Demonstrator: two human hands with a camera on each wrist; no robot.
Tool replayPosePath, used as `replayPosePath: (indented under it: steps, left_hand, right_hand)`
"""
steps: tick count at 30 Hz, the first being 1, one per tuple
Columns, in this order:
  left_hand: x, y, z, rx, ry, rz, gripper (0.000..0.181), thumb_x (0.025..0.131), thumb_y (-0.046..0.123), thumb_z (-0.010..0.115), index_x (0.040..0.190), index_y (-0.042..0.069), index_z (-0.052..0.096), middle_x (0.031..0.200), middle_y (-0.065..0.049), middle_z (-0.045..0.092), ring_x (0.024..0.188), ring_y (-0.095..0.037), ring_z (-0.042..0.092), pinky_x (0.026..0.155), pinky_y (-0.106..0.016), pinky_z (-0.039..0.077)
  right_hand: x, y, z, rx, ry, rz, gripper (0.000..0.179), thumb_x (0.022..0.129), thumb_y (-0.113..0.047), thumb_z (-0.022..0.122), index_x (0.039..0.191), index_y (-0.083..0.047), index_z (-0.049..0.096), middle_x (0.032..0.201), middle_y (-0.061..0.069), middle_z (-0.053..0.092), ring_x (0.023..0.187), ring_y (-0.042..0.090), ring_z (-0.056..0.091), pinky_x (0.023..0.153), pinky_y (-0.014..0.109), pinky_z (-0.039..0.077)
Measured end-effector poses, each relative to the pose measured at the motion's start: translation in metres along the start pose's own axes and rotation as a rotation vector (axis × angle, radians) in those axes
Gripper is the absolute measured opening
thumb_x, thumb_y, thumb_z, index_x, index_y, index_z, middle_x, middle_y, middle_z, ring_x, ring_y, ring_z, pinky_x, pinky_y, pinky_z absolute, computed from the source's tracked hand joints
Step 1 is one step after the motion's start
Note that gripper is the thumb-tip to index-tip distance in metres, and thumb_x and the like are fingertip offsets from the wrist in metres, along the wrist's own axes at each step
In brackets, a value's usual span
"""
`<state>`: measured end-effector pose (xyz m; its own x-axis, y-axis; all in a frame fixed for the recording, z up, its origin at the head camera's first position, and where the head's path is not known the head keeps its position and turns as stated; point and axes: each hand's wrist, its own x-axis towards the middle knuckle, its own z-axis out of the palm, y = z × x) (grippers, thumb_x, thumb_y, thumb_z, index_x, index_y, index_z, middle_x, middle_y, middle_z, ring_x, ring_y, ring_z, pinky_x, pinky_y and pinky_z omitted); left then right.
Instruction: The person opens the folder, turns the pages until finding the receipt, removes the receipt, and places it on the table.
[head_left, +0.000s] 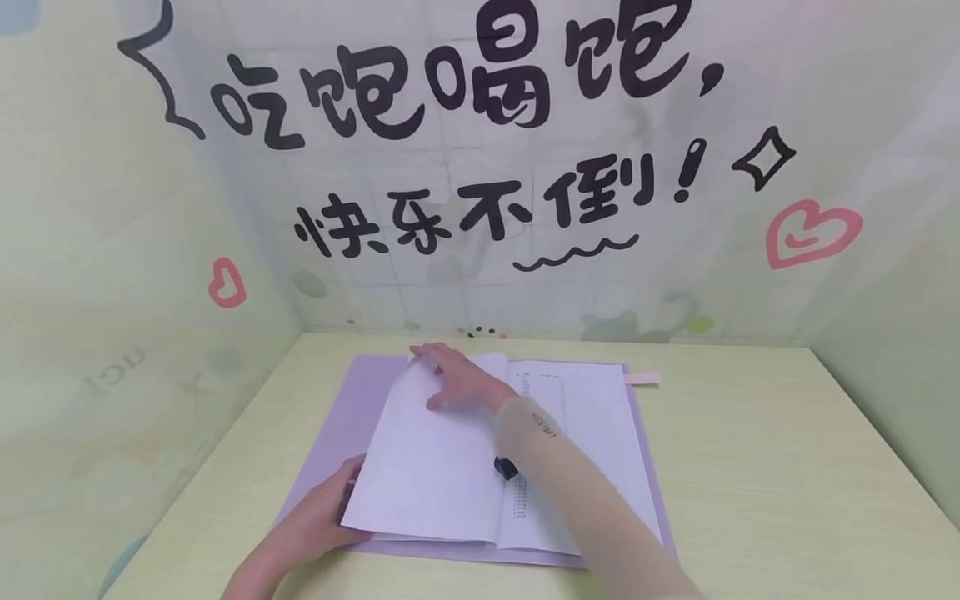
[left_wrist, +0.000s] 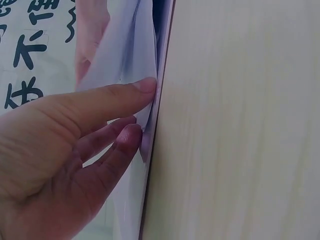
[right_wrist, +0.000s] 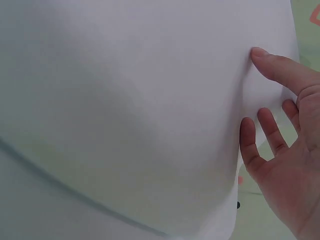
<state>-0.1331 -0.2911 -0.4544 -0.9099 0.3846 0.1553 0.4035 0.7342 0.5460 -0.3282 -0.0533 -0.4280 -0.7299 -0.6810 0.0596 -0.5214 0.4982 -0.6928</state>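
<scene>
An open purple folder [head_left: 367, 383] lies on the table with white paper sheets [head_left: 427, 475] in it. The left-hand sheet is blank and lifted; the right-hand page [head_left: 592, 433] bears small print. My left hand [head_left: 330, 504] is at the lower left corner of the lifted sheets, its fingers partly hidden under them. In the left wrist view its thumb [left_wrist: 145, 86] and curled fingers hold the sheets' edge. My right hand [head_left: 465, 379] reaches across to the upper left edge. In the right wrist view, its fingers [right_wrist: 248, 137] touch the bowed paper, thumb spread apart.
A pink strip [head_left: 642, 378] sticks out past the folder's right edge. Beside my right sleeve is a small black object [head_left: 506, 468]. The pale wooden table [head_left: 780, 467] is bordered by a printed cloth backdrop [head_left: 480, 283] behind and at the sides.
</scene>
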Motion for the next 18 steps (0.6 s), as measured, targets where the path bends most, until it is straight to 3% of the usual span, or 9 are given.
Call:
replayPosePath:
  steps: [8, 15, 18]
  left_hand:
    - [0.001, 0.003, -0.003, -0.119, -0.067, -0.039, 0.108, 0.068, 0.008, 0.086, 0.153, 0.001, 0.021, 0.126, -0.022, 0.060, 0.097, -0.011, 0.063, 0.079, -0.025, 0.056]
    - [0.000, 0.003, -0.002, -0.112, -0.069, 0.006, 0.093, 0.067, 0.005, 0.084, 0.147, -0.004, 0.035, 0.124, -0.021, 0.060, 0.096, -0.007, 0.061, 0.078, -0.023, 0.056]
    - [0.000, 0.005, -0.003, -0.112, -0.082, -0.029, 0.093, 0.067, 0.015, 0.087, 0.145, -0.004, 0.039, 0.125, -0.018, 0.059, 0.099, -0.006, 0.058, 0.082, -0.022, 0.056]
  right_hand:
    - [0.001, 0.011, 0.015, -0.072, -0.013, 0.031, 0.094, 0.082, -0.015, 0.078, 0.157, -0.029, 0.024, 0.164, -0.002, 0.025, 0.150, 0.024, 0.026, 0.122, 0.045, 0.028]
    - [0.002, 0.010, 0.018, -0.139, -0.028, 0.029, 0.094, 0.082, -0.015, 0.078, 0.158, -0.026, 0.024, 0.164, 0.001, 0.024, 0.152, 0.026, 0.023, 0.124, 0.045, 0.025]
    - [0.002, 0.010, 0.019, -0.159, -0.046, 0.035, 0.095, 0.082, -0.015, 0.078, 0.158, -0.025, 0.022, 0.165, 0.002, 0.022, 0.154, 0.026, 0.018, 0.125, 0.047, 0.020]
